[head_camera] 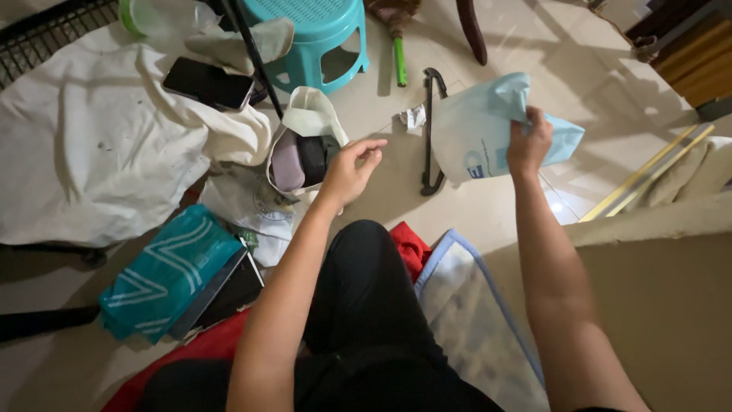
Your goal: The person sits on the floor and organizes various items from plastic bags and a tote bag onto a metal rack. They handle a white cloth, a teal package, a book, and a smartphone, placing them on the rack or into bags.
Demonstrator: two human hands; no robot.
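Tiled floor below, pale blue bag (488, 130) gripped in right hand (528, 143), left hand (349, 169) empty, loosely curled.

A pale blue plastic bag (480, 137) — crumpled at the top, hanging above the tiled floor.

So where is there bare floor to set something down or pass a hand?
Bare tile lies between the left hand, the black hanger and the knee, and beyond the pale blue bag in the right hand. It is crowded by the white sheet, tote bag and teal package.
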